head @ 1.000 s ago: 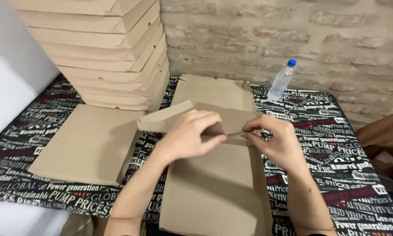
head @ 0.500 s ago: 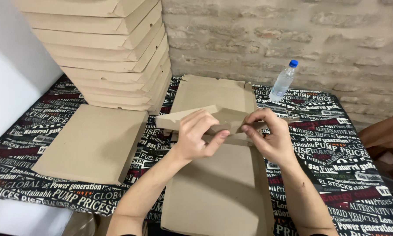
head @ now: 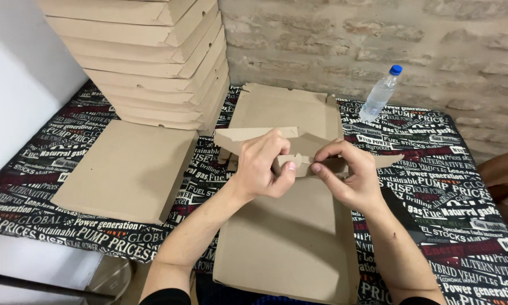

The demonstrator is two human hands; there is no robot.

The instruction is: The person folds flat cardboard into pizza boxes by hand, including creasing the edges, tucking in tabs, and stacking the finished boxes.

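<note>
The flat brown cardboard box blank (head: pixel 288 237) is showing a matt, slightly fibrous face. The tall stack of folded brown cardboard boxes (head: pixel 146 62) is looking equally dull. The black printed tablecloth (head: pixel 435 192) is appearing smooth, faintly sheened. The clear plastic bottle with blue cap (head: pixel 381 95) is gleaming glossy against the rough, pale brick wall (head: pixel 350 39).

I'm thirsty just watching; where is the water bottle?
The water bottle stands at the table's far right, against the brick wall, beyond the cardboard box.
</note>
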